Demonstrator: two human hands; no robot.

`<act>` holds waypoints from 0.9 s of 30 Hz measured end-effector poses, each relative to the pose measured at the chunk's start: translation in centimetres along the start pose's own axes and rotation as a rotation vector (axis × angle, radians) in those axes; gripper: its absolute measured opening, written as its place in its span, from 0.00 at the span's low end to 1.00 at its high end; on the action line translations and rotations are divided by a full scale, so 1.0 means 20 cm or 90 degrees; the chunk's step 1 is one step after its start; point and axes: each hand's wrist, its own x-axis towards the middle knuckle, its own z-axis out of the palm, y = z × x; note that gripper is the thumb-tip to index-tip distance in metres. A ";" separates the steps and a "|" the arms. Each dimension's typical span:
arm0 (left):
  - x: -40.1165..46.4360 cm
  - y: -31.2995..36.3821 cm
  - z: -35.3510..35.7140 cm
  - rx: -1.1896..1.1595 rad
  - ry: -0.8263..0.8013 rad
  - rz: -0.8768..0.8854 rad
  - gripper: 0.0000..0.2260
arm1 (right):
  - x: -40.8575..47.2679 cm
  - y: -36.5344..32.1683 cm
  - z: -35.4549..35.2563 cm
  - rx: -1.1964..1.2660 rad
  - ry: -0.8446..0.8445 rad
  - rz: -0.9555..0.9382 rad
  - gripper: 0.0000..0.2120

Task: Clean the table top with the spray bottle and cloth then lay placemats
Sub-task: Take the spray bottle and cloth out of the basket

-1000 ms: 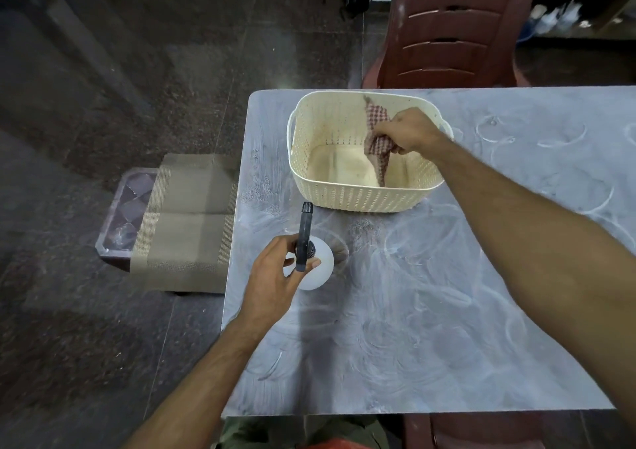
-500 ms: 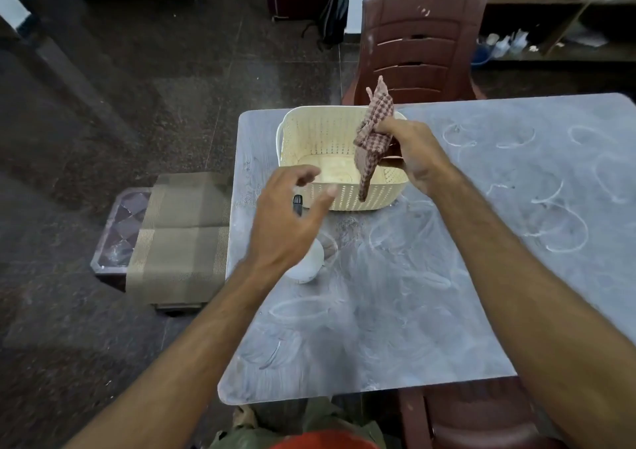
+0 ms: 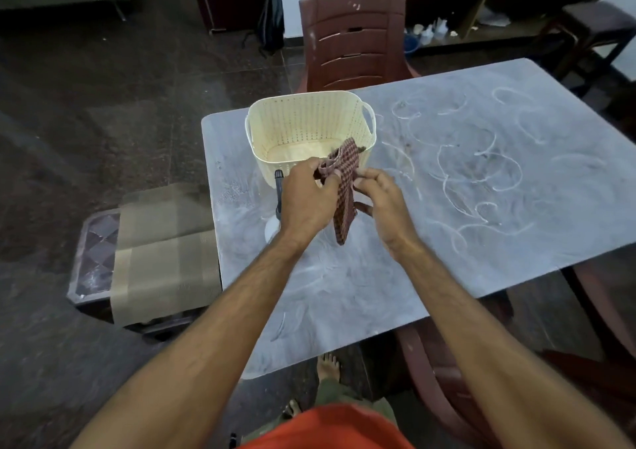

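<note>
Head view looks down two bare forearms reaching forward over the grey worktop (image 3: 395,276), its matte surface smeared with pale swirls and chalky loops. Both hands meet above the worktop, just in front of the basket (image 3: 309,128). Left hand (image 3: 308,201) has its fingers curled, pinching the top edge of the cloth (image 3: 346,187); right hand (image 3: 385,197) pinches the cloth's other edge between thumb and fingers. This cloth is a soft red-brown checked weave, bunched at the top and hanging in a narrow point clear of the worktop. Partly hidden behind the left hand, the bottle (image 3: 278,204) stands upright on the worktop, a black spray head over a white round body, just in front of the basket. Cream, perforated plastic forms the basket, with rounded corners and a side handle. Left of the basket, off the worktop, flat woven tan placemats (image 3: 165,252) lie over a low stool (image 3: 96,252). Beyond the basket stands a slatted brown plastic chair (image 3: 354,39).
</note>
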 end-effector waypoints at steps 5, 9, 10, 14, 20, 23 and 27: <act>-0.09 0.00 -0.03 -0.012 -0.055 -0.041 0.06 | -0.21 0.12 0.05 -0.138 -0.146 -0.060 0.39; -0.17 0.01 -0.04 -0.020 -0.082 -0.031 0.05 | -0.26 0.15 0.13 -0.106 -0.092 -0.053 0.40; -0.19 0.00 -0.04 -0.014 -0.105 -0.026 0.06 | -0.27 0.15 0.14 -0.107 -0.046 -0.050 0.35; -0.27 -0.04 -0.07 -0.049 -0.225 0.029 0.07 | -0.25 0.21 0.11 -0.062 0.070 0.039 0.15; -0.31 -0.35 -0.17 -0.075 -0.106 -0.016 0.04 | -0.29 0.29 0.04 0.106 0.160 0.210 0.12; -0.32 -0.54 -0.23 -0.052 -0.051 -0.072 0.02 | -0.30 0.31 -0.03 0.154 0.186 0.231 0.07; -0.25 -0.70 -0.21 -0.019 -0.075 -0.117 0.16 | -0.30 0.31 -0.07 0.199 0.209 0.234 0.05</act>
